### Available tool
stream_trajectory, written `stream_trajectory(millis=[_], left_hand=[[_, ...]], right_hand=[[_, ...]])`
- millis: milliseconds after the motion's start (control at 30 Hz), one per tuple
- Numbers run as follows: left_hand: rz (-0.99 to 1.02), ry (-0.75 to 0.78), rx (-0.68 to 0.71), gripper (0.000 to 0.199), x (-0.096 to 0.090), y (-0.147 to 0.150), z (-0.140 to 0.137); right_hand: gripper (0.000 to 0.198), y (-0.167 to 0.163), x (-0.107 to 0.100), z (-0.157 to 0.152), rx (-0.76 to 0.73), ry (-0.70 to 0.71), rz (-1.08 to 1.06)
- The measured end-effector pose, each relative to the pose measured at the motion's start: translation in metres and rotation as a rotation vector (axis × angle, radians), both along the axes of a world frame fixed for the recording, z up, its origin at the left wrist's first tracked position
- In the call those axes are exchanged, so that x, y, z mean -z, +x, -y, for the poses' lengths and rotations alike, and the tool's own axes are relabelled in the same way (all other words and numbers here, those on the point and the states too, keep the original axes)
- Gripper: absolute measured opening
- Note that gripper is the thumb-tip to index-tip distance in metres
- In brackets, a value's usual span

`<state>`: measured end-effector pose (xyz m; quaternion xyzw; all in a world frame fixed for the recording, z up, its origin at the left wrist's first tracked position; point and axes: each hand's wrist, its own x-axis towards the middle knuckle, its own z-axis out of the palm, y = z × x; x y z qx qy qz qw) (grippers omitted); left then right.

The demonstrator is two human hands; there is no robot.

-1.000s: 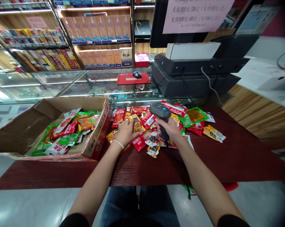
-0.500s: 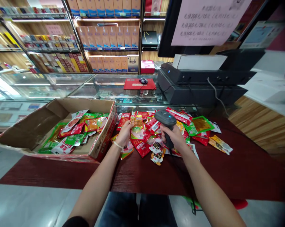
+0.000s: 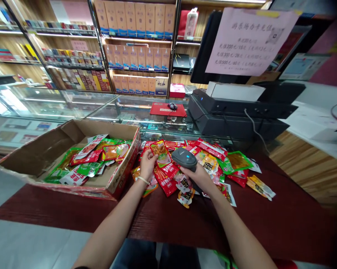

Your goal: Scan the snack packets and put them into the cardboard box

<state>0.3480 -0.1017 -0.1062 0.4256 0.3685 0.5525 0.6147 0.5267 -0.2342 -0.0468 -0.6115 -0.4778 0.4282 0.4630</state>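
Note:
My left hand [image 3: 148,163] pinches the edge of a red snack packet [image 3: 162,152] with a clear window, tilted up above the pile. My right hand [image 3: 199,176] is wrapped round the grip of a black barcode scanner [image 3: 185,157], its head pointing left toward that packet. Under and around both hands lie loose snack packets, among them a red packet [image 3: 167,182] and a small yellow-and-white packet [image 3: 185,198]. To the left, a cardboard box [image 3: 123,164] holds several green, red and white packets.
Farther right on the dark red table [image 3: 263,224] lie a green packet [image 3: 237,162] and a yellow packet [image 3: 260,186]. Behind are a glass counter, a mouse [image 3: 172,106] on a red mat [image 3: 159,109], a black cash drawer [image 3: 235,123] and a monitor with a pink sign.
The scanner has moved left, closer to the packet in my left hand. That packet has turned, its face now tilted differently. The camera view has tipped slightly upward.

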Motion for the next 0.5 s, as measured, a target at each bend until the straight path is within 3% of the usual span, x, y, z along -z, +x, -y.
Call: stream_trajectory(millis=[500], left_hand=[[-0.071,0.099,0.013,0.032,-0.0041,0.0,0.0038]], right_hand=[[0.036,-0.0018,-0.0085,0.0039,-0.026,0.084,-0.053]])
